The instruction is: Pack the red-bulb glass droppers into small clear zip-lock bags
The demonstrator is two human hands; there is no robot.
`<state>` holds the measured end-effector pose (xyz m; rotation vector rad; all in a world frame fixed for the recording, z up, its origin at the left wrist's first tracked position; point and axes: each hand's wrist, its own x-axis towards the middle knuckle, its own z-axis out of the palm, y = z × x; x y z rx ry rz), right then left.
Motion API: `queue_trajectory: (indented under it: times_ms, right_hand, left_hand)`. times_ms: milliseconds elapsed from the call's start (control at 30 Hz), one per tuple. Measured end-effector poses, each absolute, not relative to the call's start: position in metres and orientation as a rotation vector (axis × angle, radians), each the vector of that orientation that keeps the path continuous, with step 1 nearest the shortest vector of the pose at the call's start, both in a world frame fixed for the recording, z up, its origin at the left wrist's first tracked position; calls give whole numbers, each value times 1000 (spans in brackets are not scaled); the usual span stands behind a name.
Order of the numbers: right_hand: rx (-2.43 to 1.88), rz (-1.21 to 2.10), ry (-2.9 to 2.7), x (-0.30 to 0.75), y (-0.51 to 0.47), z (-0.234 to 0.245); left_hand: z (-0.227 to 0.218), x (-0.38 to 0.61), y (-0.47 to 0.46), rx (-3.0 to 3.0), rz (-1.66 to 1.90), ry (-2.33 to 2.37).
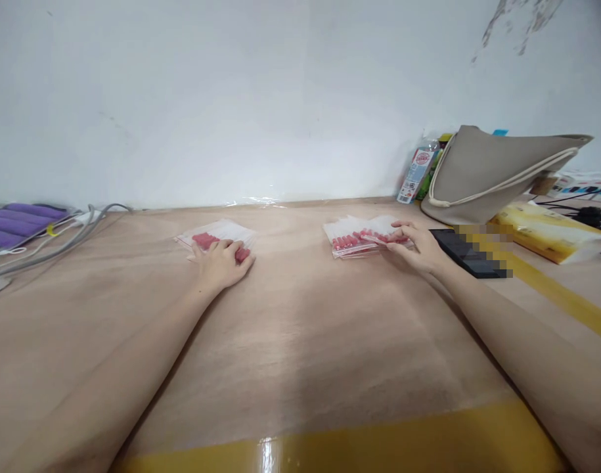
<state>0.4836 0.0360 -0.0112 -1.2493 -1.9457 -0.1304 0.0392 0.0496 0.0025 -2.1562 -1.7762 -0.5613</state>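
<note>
My left hand (223, 263) lies palm down on a small pile of clear plastic bags (228, 230) holding red pieces, its fingers slightly apart and covering part of them. To the right is a second pile of clear zip bags (347, 244), with short red pieces lined up in a row inside. My right hand (418, 246) pinches the right end of the top bag (374, 238) between thumb and fingers; that bag is slightly raised over the pile. What the red pieces are I cannot make out.
Right of my right hand lie a dark flat device (470, 255) and a yellow-and-white soft pack (551, 230). Behind them a grey drawstring bag (497, 171) leans near a bottle (418, 171). Grey cables (78, 230) and a purple padded pack (22, 226) are at far left. Yellow tape (339, 437) crosses the front.
</note>
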Motion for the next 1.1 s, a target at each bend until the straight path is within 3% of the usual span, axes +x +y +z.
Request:
queue_trajectory:
  times_ms: [167,400,667,900,1100]
  right_hand:
    - [-1217,-352,-1812,449,27,0]
    - [-933,-400,-2186,360,10,6]
    - [-800,-390,-2413,304,25,-4]
    - [-803,-651,-2423,314,30,-11]
    - [-851,-629,-2333,322,31,-17]
  left_hand:
    - [-1,78,29,-2344,-653,-1543]
    - [-6,113,11,-2577,-816,-1231]
    - [-9,83,19,-2628,-715,-1551]
    - [-9,113,25,-2805,-684,-1431]
    - [-10,113,28,-2841,-714,-1361]
